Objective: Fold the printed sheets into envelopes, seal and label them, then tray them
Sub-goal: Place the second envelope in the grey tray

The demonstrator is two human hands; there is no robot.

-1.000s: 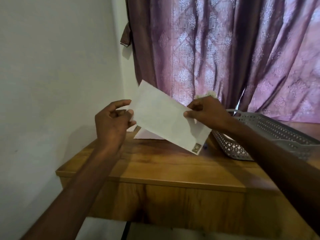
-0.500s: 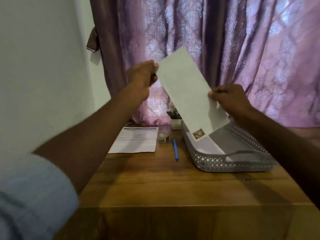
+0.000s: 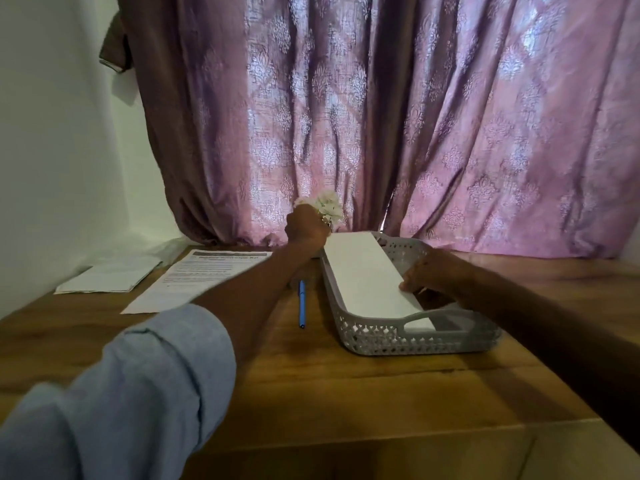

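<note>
Head view: I see the envelope point(image 3: 370, 275) lying slanted in the grey tray point(image 3: 415, 341), between both hands. Left hand point(image 3: 306, 230) is curled at its far end; whether it grips, I cannot tell. Right hand point(image 3: 427, 273) pinches the near right edge. Left of my left arm: blue pen point(image 3: 302, 304), printed sheet point(image 3: 197, 278), on the counter point(image 3: 346, 393).

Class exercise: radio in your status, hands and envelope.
Left hand and right hand holding envelope ends. Envelope lowering into grey tray. Nothing blocking.
</note>
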